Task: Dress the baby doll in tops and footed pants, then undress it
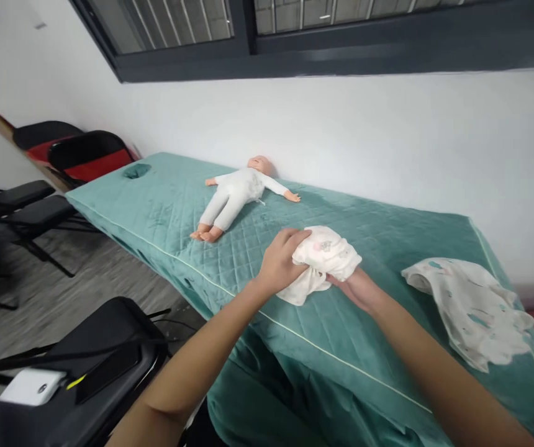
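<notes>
Between both hands, above the near middle of the bed, is a bunched white baby garment with a small pink and grey print; its exact kind is hidden by the folds. My left hand grips its left side, thumb and fingers closed on the cloth. From below and to the right, my right hand holds the other side, its fingers partly hidden by the fabric. Part of the cloth hangs down toward the bed. Farther back, a baby doll in a white outfit lies on its back, arms spread.
A green quilted massage bed with a face hole stands along the white wall under a window. At right lies a crumpled printed white cloth. A black chair at lower left carries a white box. Folding chairs stand beyond.
</notes>
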The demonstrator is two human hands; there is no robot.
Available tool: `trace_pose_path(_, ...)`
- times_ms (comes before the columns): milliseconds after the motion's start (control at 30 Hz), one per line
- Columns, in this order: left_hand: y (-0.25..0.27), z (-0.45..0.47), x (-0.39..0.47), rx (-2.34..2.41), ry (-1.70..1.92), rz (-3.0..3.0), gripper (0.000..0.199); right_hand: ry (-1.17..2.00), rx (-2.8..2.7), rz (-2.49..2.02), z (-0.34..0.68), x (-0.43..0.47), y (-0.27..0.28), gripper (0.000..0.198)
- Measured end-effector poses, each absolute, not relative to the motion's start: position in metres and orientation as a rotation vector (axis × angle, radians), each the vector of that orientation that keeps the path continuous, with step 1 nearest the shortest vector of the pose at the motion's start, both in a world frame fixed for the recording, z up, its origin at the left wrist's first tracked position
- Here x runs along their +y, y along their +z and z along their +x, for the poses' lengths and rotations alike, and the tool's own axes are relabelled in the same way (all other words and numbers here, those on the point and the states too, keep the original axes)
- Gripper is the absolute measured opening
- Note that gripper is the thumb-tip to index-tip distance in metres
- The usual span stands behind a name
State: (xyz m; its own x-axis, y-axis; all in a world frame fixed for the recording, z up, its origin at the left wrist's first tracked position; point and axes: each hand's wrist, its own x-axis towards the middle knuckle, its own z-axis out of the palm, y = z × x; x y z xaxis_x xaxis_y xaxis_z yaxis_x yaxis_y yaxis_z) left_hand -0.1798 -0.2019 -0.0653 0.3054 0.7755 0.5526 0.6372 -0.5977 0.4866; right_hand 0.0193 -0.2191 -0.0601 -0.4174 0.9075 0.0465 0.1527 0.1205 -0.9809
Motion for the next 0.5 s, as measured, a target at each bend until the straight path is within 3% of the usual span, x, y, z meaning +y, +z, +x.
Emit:
trace_pose_path(100,-0.085,-0.222,-0.197,1.466,1.382,2.162,0.048,1.444,-1.724,-1.039,0.029,-0.217,-0.085,0.063)
trace_pose_path(267,-0.106,-0.353,-0.208,2.175,1.573,1.639,0.054,0.700,-2.007,-1.372,0.064,-0.219,-0.138,0.048)
trace_pose_path(400,-0.120,-0.478,-0.249,2.825,1.346,1.177,0.052,0.461,-2.204,-1.354,0.081,-0.222,-0.156,0.048)
trace_pose_path(500,-0.137,-0.551,-0.300,3.091,0.755,0.716,0.050,0.409,-2.238,-1.374,0.082,-0.222,-0.157,0.048)
